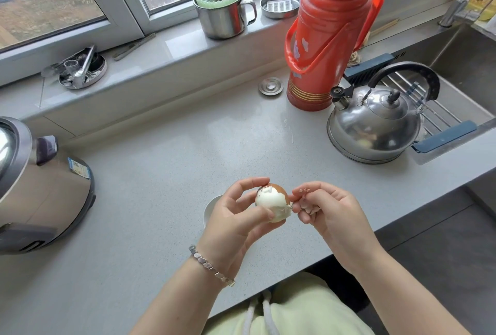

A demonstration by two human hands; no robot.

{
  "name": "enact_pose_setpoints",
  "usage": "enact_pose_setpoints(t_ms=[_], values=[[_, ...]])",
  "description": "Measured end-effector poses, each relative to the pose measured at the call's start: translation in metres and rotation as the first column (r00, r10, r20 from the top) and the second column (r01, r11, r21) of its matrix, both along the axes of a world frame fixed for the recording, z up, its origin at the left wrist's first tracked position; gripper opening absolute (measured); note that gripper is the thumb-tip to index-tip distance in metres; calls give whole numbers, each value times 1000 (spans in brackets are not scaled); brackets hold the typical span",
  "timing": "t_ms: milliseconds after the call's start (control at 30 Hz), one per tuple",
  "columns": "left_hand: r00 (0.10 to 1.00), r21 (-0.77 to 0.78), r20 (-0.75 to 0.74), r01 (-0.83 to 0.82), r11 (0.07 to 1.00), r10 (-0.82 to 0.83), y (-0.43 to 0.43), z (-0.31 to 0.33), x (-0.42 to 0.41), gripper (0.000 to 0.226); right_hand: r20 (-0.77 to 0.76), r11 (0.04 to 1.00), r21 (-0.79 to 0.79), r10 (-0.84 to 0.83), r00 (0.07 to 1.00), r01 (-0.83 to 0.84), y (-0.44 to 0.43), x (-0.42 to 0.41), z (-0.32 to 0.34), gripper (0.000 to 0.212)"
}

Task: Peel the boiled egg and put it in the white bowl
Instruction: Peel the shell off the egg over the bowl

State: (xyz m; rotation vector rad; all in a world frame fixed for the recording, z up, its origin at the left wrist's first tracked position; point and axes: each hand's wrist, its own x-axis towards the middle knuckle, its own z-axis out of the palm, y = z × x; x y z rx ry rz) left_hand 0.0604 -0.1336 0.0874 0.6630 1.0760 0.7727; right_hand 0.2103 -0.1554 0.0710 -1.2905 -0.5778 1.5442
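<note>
Head view: I note the left hand (233,216) curled round the egg (271,200), held just right of the white bowl (210,207). The egg is mostly bare, with brown shell (280,189) remaining on top. Further right of the bowl, the right hand (324,214) pinches at the egg's edge, its curled fingers holding shell fragments (308,209).

The white bowl (210,208) lies mostly hidden behind the left hand (230,223), only a rim sliver showing at its nine o'clock. The frame's edge cuts the rice cooker (45,189) at nine o'clock.
</note>
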Motion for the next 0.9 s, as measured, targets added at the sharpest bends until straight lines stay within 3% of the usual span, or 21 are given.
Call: enact_pose_setpoints(t_ms=[67, 200, 333, 533, 667, 900], values=[[1000, 6, 8, -11, 1000, 11, 0, 1, 1, 43, 25, 999, 25, 25, 999, -26, 0, 0, -1, 12], [998, 47, -51, -32, 998, 34, 0, 6, 6, 40, 240, 996, 49, 66, 969, -80, -1, -3, 2, 32], [983, 79, -149, -100, 992, 111, -2, 5, 12, 26, 342, 990, 111, 45, 939, -88, 0, -5, 1, 18], [952, 124, -259, -137, 983, 165, -2, 0, 17, 25, 498, 968, 213, 11, 867, -135, -2, -11, -7, 9], [940, 133, -298, -132, 982, 167, -2, 0, 18, 24, 597, 955, 248, -21, 802, -159, -2, -13, -13, 21], [928, 142, -339, -113, 983, 155, -1, 1, 18, 25, 664, 955, 259, -69, 745, -143, 1, -15, -17, 17]])
